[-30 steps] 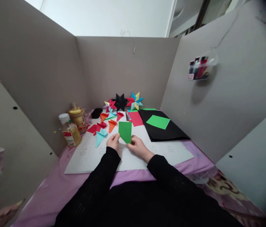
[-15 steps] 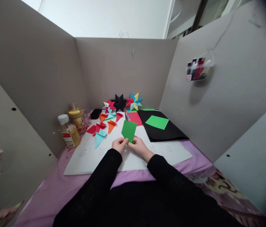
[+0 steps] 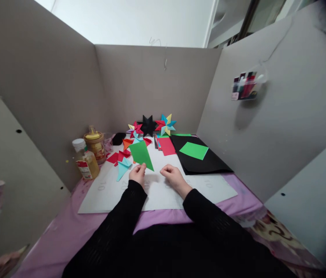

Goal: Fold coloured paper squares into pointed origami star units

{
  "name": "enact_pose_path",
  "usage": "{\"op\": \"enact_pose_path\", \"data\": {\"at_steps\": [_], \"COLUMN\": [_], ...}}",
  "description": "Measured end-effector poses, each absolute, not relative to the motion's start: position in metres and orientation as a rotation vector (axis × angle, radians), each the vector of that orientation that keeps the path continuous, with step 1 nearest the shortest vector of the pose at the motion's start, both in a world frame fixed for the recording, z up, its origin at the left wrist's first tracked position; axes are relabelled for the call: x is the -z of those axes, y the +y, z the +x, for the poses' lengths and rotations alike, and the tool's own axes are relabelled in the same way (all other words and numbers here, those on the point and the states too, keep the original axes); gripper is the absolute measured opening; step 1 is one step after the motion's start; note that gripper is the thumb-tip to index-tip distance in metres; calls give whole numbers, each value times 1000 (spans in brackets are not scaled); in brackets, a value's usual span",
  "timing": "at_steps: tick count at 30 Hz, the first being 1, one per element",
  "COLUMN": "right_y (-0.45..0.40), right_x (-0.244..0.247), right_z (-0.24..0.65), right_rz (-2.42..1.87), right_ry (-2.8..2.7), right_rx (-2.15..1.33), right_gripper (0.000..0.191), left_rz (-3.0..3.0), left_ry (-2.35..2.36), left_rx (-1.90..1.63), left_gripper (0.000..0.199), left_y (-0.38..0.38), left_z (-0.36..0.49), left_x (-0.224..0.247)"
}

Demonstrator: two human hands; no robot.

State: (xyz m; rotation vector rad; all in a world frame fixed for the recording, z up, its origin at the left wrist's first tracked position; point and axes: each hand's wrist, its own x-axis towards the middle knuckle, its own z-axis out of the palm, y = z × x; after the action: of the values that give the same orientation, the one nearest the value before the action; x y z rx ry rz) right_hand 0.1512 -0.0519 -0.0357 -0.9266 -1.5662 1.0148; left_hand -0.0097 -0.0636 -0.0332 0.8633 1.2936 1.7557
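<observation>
Two hands (image 3: 137, 174) (image 3: 174, 179), one held green sheet (image 3: 141, 155), apparently three stars (image 3: 147, 125).

The held sheet (image 3: 140, 153) is matt paper, the bottle (image 3: 89, 160) seemingly smooth plastic.

Head view: worn on the head, facing forward and down
Black sleeves (image 3: 119, 220): nearest, lower centre
White sheet (image 3: 157, 197): middle distance, frame centre
Back panel (image 3: 157, 85): faced nearly square-on, upper centre
</observation>
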Motion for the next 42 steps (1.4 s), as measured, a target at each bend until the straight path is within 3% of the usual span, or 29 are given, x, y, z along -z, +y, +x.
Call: {"op": "enact_pose_path", "data": {"at_steps": [6, 13, 22, 27, 32, 42], "right_y": [-57, -63, -70, -68, -41, 15], "right_x": [31, 31, 32, -2, -35, 0], "right_z": [144, 146, 140, 143, 142, 137], "right_rz": [-921, -985, -1110, -1146, -1056, -958], "right_ry": [-1602, -1646, -1870, -1915, -1754, -1440], "right_rx": [-1085, -1052, -711, -984, -1398, -1654], "right_gripper": [25, 23, 23, 9, 14, 26], "left_rz": [1005, 951, 968, 1055, 1006, 1149], "left_ry": [1277, 1340, 1437, 1388, 1247, 1385], "left_rx": [-1522, -1514, -1391, -1328, -1264, -993], "left_gripper": [40, 41, 37, 36, 33, 32], "left_y": [-71, -71, -79, -81, -60, 6], "left_z": [1, -4, -3, -4, -5, -25], "left_x": [34, 37, 30, 12, -7, -10]}}
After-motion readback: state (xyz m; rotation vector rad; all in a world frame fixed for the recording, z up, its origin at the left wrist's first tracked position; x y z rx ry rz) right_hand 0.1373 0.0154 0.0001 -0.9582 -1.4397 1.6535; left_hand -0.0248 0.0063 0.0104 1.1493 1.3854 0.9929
